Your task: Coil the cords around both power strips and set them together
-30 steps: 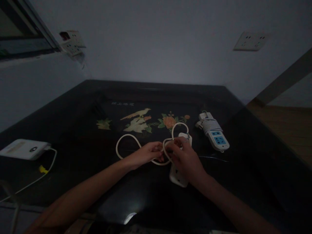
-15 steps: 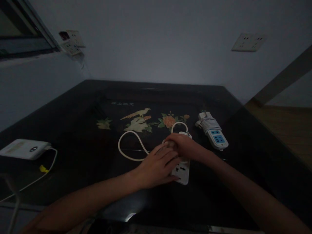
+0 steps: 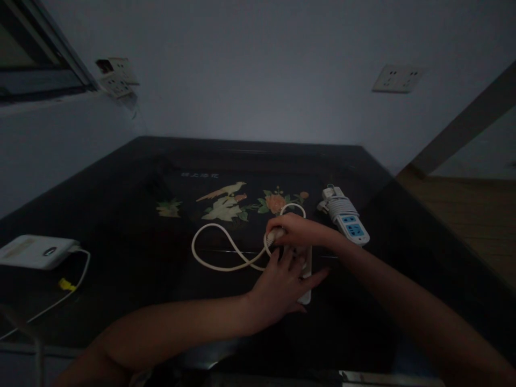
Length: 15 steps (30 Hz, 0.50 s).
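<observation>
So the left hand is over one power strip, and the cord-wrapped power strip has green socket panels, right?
Not quite: the head view shows blue socket panels, not green, on the cord-wrapped power strip. The left hand is indeed over the other power strip.

Mostly black and white, with small patches of blue, yellow and orange

The tabletop (image 3: pixel 141 263) is black, patterned with a tan-yellow bird (image 3: pixel 224 191), a pale greenish rock (image 3: pixel 222 211), green leaves (image 3: pixel 263 205), an orange-pink flower (image 3: pixel 276 202) and pale grey Chinese characters (image 3: pixel 200 175). The looped cable (image 3: pixel 193 248) and its plug (image 3: pixel 277 234) are cream; the partly covered power strip (image 3: pixel 306 297) is white. The bundled power strip (image 3: pixel 362 238) is white too, its socket panel (image 3: pixel 355 230) bright blue with dark slots, its wound cord (image 3: pixel 342 207) greyish white. At left, a white device (image 3: pixel 28 250) bears a dark oval and a beige patch; its white lead (image 3: pixel 83 273) carries a yellow tag (image 3: pixel 66 285). The wall (image 3: pixel 258 80) looks blue-grey.
</observation>
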Motion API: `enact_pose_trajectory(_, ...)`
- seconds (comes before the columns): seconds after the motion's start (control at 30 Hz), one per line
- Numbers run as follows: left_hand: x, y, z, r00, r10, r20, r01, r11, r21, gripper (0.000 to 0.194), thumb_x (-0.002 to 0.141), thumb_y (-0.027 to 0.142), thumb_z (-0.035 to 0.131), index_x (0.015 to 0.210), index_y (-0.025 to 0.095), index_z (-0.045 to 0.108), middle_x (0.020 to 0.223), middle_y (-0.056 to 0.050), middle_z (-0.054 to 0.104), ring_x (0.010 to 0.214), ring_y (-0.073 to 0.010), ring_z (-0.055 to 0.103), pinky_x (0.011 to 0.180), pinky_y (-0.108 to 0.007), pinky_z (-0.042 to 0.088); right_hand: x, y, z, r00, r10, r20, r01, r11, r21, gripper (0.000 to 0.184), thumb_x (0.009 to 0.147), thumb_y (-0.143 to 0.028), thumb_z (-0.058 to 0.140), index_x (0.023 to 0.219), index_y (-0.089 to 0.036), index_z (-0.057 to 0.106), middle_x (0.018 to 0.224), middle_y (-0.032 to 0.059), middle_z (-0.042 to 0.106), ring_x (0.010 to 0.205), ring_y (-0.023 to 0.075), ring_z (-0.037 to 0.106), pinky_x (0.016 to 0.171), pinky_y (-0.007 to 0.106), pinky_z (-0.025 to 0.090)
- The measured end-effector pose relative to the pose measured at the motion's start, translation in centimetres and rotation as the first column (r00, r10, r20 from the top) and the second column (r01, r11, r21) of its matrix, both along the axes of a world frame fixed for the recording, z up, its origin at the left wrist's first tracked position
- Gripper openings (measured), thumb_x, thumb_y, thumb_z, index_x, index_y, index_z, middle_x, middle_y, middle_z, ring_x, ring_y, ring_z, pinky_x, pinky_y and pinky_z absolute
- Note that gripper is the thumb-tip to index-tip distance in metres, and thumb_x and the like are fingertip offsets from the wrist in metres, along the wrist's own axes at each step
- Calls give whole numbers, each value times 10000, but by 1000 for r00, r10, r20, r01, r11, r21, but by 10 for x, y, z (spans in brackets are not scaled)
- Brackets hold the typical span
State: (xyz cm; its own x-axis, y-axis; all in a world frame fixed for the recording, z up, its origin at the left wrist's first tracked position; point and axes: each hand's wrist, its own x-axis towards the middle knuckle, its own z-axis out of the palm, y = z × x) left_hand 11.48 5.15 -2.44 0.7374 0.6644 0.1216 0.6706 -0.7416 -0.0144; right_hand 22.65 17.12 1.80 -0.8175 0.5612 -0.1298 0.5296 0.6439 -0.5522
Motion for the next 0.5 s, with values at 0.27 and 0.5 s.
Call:
enact_pose_trajectory(0.27,5,-1,-7,999,-3,-35,3,1000,-12,684,741,525,671,1310,207,464,1453,-202,369,1288,-408,378,916,-520,404,10,18,19,996,20,-90,-8,991,135,198,743,-28,556,873,-147,646,911,33,662,889,156,594,783,263,420)
enact_pose_trajectory(0.5,-2,-1,-7,996,-46,-73,46,999,-8,704,690,531,716,1273,204,495,1446,-209,383,1262,-411,422,859,-478,452,51,61,68,986,-117,-121,148,944,296,173,724,-85,616,875,-155,662,863,22,657,817,160,606,740,283,448)
